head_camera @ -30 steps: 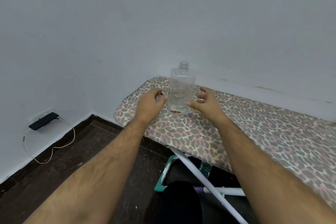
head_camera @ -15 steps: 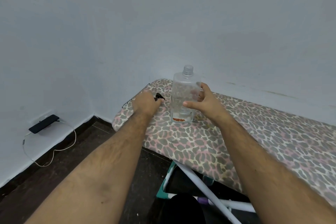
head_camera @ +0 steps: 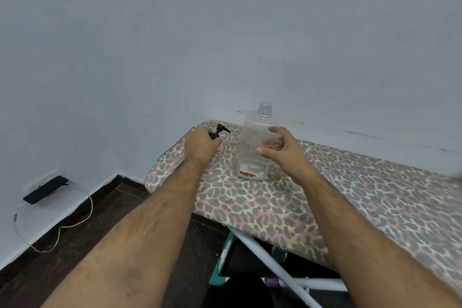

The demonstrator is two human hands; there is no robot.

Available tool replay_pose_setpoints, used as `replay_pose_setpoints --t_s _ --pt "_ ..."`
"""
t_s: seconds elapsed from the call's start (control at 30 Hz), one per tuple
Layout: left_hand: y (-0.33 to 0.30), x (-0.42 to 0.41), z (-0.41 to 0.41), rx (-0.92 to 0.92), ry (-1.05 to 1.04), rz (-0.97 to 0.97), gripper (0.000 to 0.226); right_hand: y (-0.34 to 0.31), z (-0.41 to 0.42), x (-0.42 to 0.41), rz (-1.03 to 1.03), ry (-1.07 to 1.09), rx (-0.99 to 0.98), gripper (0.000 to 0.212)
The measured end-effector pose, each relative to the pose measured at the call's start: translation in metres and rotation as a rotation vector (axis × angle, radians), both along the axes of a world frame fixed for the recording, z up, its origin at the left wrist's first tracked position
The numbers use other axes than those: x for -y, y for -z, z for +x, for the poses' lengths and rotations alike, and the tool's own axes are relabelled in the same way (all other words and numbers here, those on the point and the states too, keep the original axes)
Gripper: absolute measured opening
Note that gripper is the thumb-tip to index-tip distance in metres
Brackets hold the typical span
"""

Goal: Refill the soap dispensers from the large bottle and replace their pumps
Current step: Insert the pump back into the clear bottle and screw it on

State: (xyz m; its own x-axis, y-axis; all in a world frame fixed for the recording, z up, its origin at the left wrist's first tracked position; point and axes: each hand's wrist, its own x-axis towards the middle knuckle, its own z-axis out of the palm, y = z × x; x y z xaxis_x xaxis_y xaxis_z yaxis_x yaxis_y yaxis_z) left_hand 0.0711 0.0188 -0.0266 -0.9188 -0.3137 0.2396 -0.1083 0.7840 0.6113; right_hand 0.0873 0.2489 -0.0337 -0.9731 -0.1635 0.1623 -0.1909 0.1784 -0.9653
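We count: one clear bottle, one black pump, two hands, one ironing board, one phone.

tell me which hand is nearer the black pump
Left. The left hand grips the black pump on the ironing board; the right hand holds the clear bottle beside it.

head cam | looks forward-down | close over ironing board
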Motion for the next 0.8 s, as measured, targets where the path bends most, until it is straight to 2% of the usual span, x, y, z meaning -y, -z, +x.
replay_pose_setpoints --t_s 0.1,0.33,0.6,0.8 --pt "-0.017 -0.023 0.003 -0.094 0.089 0.17 0.009 -0.005 0.014 -0.027 0.011 0.035 0.0 0.062" --pt "-0.062 -0.097 0.018 -0.228 0.268 0.46 0.031 -0.019 0.058 -0.104 0.037 0.174 -0.017 0.056" --pt "-0.107 -0.185 0.042 -0.332 0.49 0.572 0.021 -0.019 0.106 -0.167 0.097 0.301 0.006 0.054" --pt "-0.139 -0.217 0.055 -0.433 0.562 0.609 0.022 -0.006 0.123 -0.186 0.082 0.319 0.048 0.054"
